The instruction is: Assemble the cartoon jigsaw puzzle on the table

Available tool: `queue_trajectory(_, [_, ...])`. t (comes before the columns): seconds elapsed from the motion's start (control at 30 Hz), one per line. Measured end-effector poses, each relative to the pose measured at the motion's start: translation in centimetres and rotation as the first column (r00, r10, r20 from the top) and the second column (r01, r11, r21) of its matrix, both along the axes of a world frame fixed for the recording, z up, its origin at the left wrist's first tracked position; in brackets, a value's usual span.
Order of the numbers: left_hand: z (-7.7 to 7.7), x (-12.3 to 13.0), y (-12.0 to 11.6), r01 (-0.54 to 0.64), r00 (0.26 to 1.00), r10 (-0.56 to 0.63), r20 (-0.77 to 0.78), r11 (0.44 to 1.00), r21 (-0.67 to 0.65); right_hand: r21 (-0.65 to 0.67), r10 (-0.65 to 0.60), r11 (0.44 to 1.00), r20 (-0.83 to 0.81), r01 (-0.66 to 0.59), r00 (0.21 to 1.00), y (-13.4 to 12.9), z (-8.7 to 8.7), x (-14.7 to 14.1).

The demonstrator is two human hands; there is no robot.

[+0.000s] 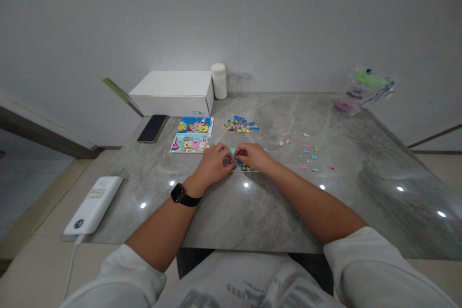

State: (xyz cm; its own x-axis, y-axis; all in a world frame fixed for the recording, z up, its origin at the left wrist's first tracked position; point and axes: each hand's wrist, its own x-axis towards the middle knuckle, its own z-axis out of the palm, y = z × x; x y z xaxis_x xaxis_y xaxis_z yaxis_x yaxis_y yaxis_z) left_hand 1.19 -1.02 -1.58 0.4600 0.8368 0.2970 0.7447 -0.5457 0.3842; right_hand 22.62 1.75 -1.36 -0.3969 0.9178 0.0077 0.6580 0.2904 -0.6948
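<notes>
A small, partly covered jigsaw puzzle [246, 168] lies flat on the grey table, mostly under my hands. At its left edge, my left hand [215, 160] has curled fingers, with thumb and fingertips against the puzzle. Over its upper part, my right hand [253, 156] is closed in a pinch; whatever is between those fingertips is too small to make out. Loose puzzle pieces [306, 151] lie scattered to the right. Behind my hands sits a heap of mostly blue and yellow pieces [240, 124]. Left of that is a cartoon picture card [192, 134] with two panels.
A black phone [152, 128] lies beside the card. Farther back stand a white box [173, 91], a white bottle [219, 81] and two clear glasses [245, 85]. A cabled white power bank [94, 204] rests at the left edge, a plastic bag [364, 90] at the back right.
</notes>
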Motion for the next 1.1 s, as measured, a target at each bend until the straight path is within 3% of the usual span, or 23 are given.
queue_trajectory(0.37, [0.5,0.5,-1.1,0.001,0.992,-0.004,-0.129,1.0,-0.027,0.036,-0.008,0.999,0.097,0.004,0.995,0.0,0.3,-0.1])
queue_trajectory(0.73, [1.5,0.7,-1.4,-0.055,0.974,0.033,-0.222,0.994,-0.095,0.15,-0.026,0.988,0.303,-0.021,0.952,-0.5,0.5,-0.4])
queue_trajectory(1.1, [1.2,0.7,-1.5,-0.068,0.967,0.045,-0.25,0.994,-0.085,0.152,-0.031,0.988,0.321,-0.019,0.947,-0.7,0.6,-0.6])
